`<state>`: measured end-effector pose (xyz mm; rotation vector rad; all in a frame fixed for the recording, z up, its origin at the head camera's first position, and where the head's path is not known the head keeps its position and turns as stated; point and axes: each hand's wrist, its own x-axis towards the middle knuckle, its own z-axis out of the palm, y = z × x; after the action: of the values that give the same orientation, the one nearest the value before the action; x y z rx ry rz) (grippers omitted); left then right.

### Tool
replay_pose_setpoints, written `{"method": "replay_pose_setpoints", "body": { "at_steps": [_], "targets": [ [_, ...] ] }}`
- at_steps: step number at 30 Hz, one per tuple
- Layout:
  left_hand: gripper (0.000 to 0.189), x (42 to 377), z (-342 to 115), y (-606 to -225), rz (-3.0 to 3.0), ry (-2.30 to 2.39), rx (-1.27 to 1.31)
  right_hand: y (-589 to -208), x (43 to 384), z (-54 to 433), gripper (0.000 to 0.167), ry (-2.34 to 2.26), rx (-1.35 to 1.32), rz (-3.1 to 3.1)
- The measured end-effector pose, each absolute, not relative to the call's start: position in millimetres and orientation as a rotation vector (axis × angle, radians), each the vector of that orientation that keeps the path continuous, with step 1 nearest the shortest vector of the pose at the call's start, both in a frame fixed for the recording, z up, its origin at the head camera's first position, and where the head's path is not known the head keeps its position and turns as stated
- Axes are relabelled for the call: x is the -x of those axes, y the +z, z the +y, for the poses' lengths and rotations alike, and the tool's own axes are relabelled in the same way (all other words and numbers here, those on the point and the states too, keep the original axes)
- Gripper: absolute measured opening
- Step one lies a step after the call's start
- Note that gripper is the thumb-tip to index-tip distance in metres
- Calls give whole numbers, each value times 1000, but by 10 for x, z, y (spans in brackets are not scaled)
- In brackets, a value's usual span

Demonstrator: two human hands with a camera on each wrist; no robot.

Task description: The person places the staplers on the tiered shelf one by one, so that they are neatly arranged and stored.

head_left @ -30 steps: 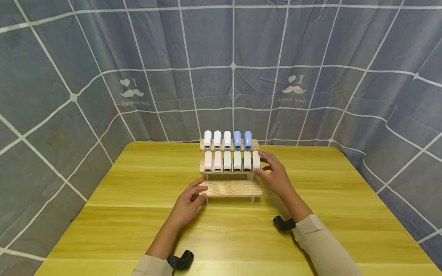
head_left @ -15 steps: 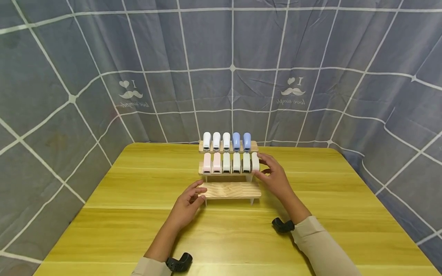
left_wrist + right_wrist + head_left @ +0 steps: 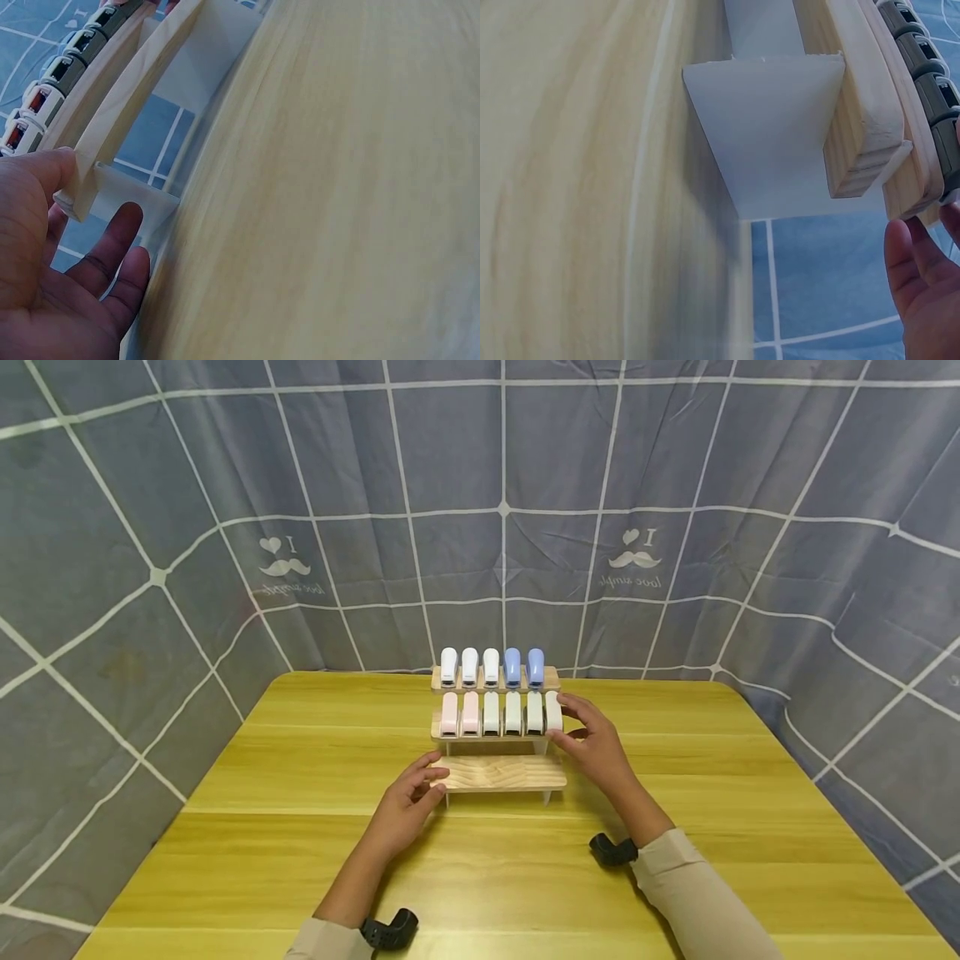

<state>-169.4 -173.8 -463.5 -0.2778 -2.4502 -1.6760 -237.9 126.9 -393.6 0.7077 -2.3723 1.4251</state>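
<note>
A tiered wooden rack bears mini staplers in rows. My right hand (image 3: 596, 743) holds a white stapler (image 3: 553, 712) at the right end of the middle shelf (image 3: 487, 740), thumb at its front and fingers at its back. Beside it stand pale grey staplers (image 3: 513, 714) and two pink staplers (image 3: 449, 716). My left hand (image 3: 408, 802) pinches the left end of the bottom shelf (image 3: 498, 772); in the left wrist view the thumb lies on the shelf end (image 3: 71, 201), other fingers spread below. The right wrist view only partly shows the right fingers (image 3: 911, 262).
On the top shelf (image 3: 552, 677) stand three white staplers (image 3: 469, 668) and two blue staplers (image 3: 512, 668). Pale side panels (image 3: 772, 135) hold up the rack on the yellow wooden table (image 3: 495, 877). A grey checked curtain (image 3: 450, 460) surrounds the table's back and sides.
The view has shifted very slightly. Both hands keep their holds, and the staplers stay in their places on the rack.
</note>
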Motion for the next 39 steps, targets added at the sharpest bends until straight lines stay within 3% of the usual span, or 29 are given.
{"method": "replay_pose_setpoints", "body": {
  "at_steps": [39],
  "targets": [
    [22, 1662, -1709, -4612, -2446, -1686, 259, -3949, 2354, 1279, 56, 1465, -755, -2334]
  ]
}}
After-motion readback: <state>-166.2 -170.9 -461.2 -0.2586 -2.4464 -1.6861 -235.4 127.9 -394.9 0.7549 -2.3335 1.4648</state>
